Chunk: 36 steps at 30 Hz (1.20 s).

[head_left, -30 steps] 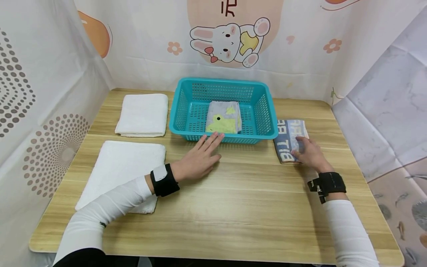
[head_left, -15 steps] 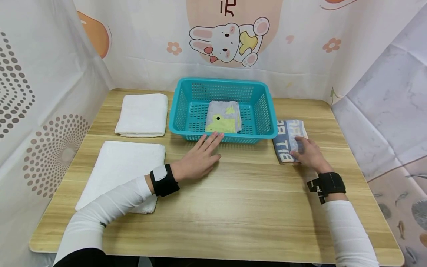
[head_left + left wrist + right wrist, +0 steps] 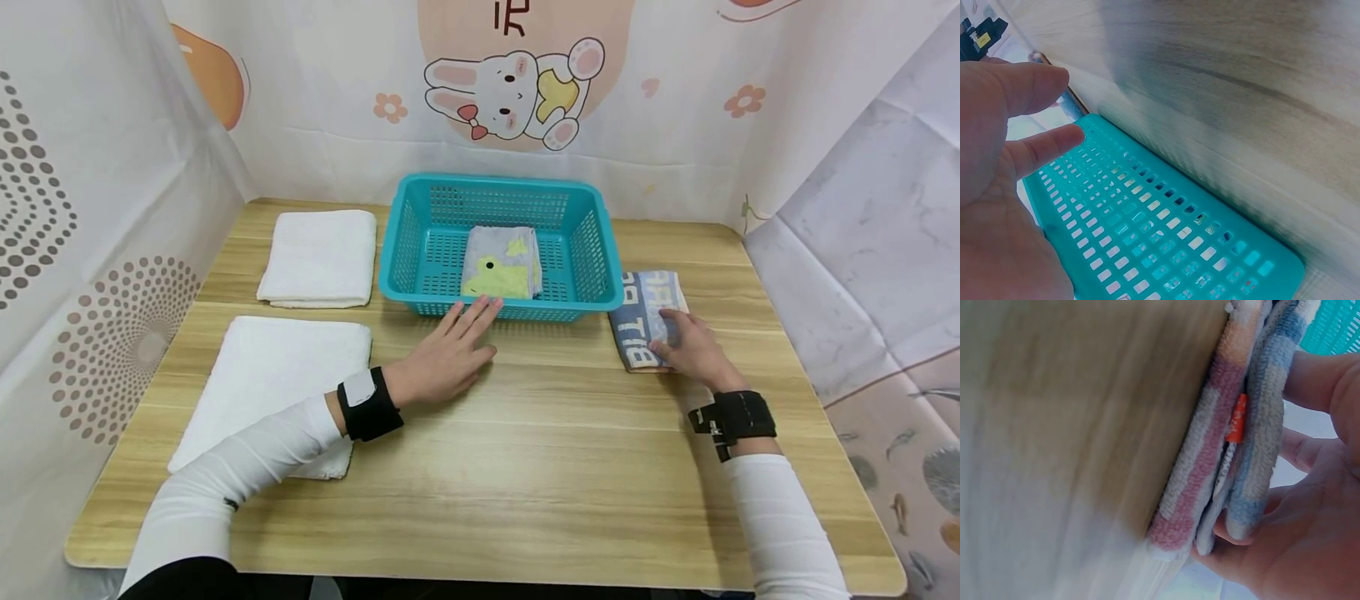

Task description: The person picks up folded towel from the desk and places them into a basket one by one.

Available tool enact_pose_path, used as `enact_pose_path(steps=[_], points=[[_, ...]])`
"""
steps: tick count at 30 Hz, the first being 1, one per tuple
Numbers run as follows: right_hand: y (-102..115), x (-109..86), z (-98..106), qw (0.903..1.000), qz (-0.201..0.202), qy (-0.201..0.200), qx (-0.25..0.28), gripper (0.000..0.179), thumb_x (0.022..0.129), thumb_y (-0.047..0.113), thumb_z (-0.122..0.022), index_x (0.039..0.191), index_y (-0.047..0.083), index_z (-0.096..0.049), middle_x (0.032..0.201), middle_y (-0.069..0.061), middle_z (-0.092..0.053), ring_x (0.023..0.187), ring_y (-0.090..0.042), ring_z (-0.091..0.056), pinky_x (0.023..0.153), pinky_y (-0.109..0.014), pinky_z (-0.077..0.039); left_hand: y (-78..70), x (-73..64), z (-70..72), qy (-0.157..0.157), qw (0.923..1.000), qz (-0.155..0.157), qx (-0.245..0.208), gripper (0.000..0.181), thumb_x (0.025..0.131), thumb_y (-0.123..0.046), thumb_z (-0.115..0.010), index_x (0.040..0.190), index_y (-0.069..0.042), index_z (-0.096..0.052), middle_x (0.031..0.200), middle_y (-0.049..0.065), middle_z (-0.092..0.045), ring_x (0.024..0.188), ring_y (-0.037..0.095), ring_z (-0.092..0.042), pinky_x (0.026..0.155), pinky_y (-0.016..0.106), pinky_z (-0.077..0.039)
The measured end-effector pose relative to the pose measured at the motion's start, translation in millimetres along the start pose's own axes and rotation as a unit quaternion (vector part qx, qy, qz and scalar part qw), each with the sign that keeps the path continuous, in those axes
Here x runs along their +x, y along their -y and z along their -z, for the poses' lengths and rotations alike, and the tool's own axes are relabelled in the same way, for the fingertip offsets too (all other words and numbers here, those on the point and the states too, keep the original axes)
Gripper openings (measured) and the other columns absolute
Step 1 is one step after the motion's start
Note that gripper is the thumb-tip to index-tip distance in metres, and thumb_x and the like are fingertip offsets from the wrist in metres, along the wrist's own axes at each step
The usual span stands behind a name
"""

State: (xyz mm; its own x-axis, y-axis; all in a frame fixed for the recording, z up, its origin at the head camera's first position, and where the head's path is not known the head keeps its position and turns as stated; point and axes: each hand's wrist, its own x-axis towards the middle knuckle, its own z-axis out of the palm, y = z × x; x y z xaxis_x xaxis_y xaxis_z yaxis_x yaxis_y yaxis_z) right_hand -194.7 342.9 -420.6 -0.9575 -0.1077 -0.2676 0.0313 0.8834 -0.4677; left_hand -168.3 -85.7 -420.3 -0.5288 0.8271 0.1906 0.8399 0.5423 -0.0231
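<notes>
We have slid the blue towel (image 3: 636, 321) a bit left with our right hand (image 3: 699, 352), which grips it. Our left hand (image 3: 444, 362) touches the blue-green basket (image 3: 417, 298) with straight fingers.

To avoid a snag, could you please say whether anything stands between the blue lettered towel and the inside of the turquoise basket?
Only the right wall of the turquoise basket, beside the blue lettered towel; nothing else visible, and the left hand is off that path.

Between the left hand (image 3: 442, 358) and right hand (image 3: 697, 350), the pale wood-grain bench (image 3: 555, 467) offers a broad lane; a rectangular turquoise perforated plastic basket (image 3: 555, 309) with raised walls bars its far end.
</notes>
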Motion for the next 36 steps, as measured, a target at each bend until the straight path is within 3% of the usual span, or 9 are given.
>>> enact_pose_path(steps=[19,36], points=[[2.5,-2.5,-1.0,0.9998,-0.013,0.016,-0.005,0.069,0.097,0.019,-0.062,0.151,-0.006,-0.027,0.146,-0.049,-0.015,0.13,-0.065,-0.023,0.103,-0.074,-0.023,0.0,1.0,2.1,0.004,1.0,-0.001,-0.001,0.028,0.093,-0.023,-0.07,0.118,-0.012,-0.065,0.161,0.028,-0.015,0.151,0.041,-0.01,0.119,0.056,-0.013],[5.7,-8.3,-3.6,0.9996,0.0,0.028,-0.003,0.07,0.096,0.019,-0.065,0.151,-0.005,-0.028,0.146,-0.048,-0.017,0.132,-0.065,-0.022,0.103,-0.075,-0.022,0.3,0.8,3.0,0.009,1.0,-0.002,-0.003,0.026,0.094,-0.021,-0.068,0.118,-0.012,-0.065,0.161,0.028,-0.015,0.15,0.042,-0.011,0.119,0.056,-0.012]])
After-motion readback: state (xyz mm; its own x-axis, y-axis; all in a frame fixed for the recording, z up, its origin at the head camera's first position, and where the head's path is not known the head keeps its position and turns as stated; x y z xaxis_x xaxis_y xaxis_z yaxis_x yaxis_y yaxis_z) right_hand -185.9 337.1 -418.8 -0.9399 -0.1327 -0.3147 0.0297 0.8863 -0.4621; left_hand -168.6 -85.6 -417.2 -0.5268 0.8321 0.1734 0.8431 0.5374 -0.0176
